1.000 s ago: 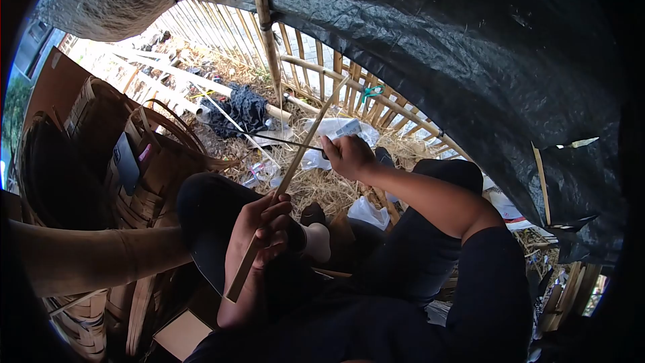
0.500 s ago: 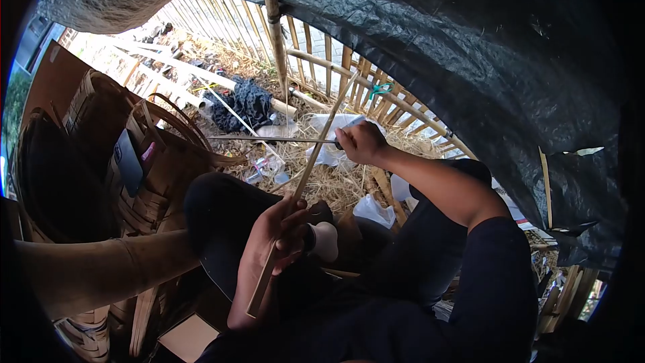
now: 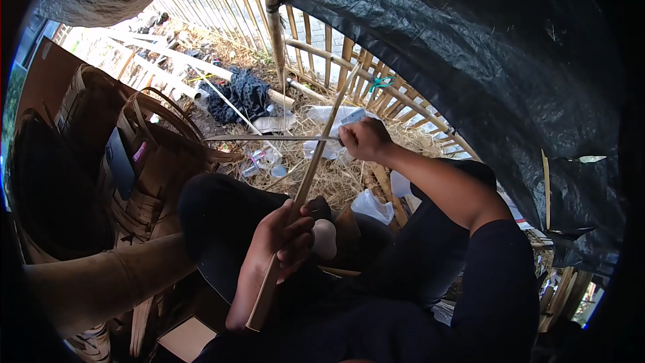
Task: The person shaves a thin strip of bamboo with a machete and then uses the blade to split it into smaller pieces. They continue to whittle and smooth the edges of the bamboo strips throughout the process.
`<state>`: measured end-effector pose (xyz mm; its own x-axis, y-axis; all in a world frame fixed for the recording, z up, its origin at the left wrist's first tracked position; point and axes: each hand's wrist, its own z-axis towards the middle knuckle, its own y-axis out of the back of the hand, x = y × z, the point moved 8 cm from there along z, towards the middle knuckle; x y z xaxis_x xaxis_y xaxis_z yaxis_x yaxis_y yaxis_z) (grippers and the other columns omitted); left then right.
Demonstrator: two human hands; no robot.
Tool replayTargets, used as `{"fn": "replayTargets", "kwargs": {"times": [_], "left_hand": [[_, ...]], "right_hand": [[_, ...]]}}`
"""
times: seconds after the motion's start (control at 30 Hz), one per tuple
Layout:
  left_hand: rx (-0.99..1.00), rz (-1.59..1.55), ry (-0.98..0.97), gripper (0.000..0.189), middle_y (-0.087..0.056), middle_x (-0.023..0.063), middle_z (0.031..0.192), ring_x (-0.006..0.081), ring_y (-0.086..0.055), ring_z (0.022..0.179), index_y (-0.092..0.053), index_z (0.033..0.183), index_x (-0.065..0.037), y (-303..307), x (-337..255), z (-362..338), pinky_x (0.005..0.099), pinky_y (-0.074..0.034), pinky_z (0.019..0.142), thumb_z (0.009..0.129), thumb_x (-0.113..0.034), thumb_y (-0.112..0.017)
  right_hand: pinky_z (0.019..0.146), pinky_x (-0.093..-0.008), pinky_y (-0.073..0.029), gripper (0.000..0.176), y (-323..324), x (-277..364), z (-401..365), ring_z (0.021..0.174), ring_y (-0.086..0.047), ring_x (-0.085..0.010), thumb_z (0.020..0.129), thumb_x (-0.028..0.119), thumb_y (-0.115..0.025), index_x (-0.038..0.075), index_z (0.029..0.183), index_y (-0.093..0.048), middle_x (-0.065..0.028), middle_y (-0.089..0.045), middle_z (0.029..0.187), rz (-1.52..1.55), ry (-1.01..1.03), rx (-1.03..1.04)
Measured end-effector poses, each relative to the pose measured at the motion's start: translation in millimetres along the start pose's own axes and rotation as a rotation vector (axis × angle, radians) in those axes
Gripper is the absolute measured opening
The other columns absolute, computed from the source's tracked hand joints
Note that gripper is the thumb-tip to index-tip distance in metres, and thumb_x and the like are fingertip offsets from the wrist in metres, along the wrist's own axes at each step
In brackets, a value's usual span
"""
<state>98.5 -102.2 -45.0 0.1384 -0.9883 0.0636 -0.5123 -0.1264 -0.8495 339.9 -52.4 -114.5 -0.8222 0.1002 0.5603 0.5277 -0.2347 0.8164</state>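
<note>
My left hand (image 3: 274,242) is closed around the lower part of a long, flat bamboo strip (image 3: 310,178). The strip slants from near my lap up toward the fence. In my closed right hand (image 3: 366,140) is a knife whose long, thin blade (image 3: 262,138) points left. The blade crosses the strip above my left hand and appears to touch it; its handle is mostly hidden by my fingers. My bent legs in dark trousers lie under both hands.
A thick bamboo pole (image 3: 111,279) lies at left, beside woven baskets (image 3: 158,178). Ahead, straw (image 3: 336,191), plastic bags (image 3: 373,207) and dark cloth (image 3: 242,97) cover the ground before a bamboo fence (image 3: 332,60). Black tarpaulin (image 3: 470,47) hangs overhead and at right.
The knife blade now shows more of its flat side where it crosses the strip. The strip's lower end sits slightly lower in view. Both hands keep their holds; the view has shifted a little.
</note>
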Motion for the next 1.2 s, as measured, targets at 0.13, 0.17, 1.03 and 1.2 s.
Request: {"fn": "replayTargets", "kwargs": {"times": [0.13,0.17,1.03,1.2], "left_hand": [[-0.070,0.129,-0.004,0.027,-0.039,-0.0005,0.064,0.0095,-0.040,0.034,-0.037,0.105,-0.006,5,6,5,0.0237,-0.038,0.021,0.102,-0.033,-0.032],[-0.075,0.146,-0.002,0.027,-0.039,-0.0008,0.064,0.0094,-0.040,0.034,-0.037,0.105,-0.006,6,7,6,0.0234,-0.037,0.021,0.102,-0.033,-0.032],[0.059,0.021,0.036,0.026,-0.041,0.0025,0.066,0.0098,-0.044,0.037,-0.035,0.104,-0.005,-7,11,7,0.0231,-0.040,0.023,0.102,-0.030,-0.029],[0.121,0.016,-0.039,0.026,-0.042,0.0026,0.066,0.0095,-0.043,0.035,-0.035,0.105,-0.004,-4,-3,2,0.0215,-0.040,0.023,0.103,-0.030,-0.028]], "right_hand": [[0.057,-0.0468,-0.050,0.053,10,-58,12,0.053,-0.060,-0.0381,0.093,0.040,-0.046,0.004,0.057,-0.062,-0.0189,-0.058,0.054,-0.191,-0.262,-0.013],[0.058,-0.0471,-0.050,0.055,10,-73,13,0.053,-0.060,-0.0382,0.093,0.041,-0.045,0.003,0.057,-0.063,-0.0193,-0.059,0.055,-0.213,-0.341,-0.011],[0.058,-0.0472,-0.052,0.053,32,-68,0,0.055,-0.062,-0.0381,0.090,0.042,-0.047,0.003,0.058,-0.064,-0.0197,-0.060,0.056,-0.317,-0.319,-0.201],[0.059,-0.0488,-0.050,0.051,18,-34,0,0.056,-0.061,-0.0391,0.094,0.035,-0.043,0.003,0.060,-0.064,-0.0204,-0.060,0.059,-0.196,-0.266,-0.039]]}}
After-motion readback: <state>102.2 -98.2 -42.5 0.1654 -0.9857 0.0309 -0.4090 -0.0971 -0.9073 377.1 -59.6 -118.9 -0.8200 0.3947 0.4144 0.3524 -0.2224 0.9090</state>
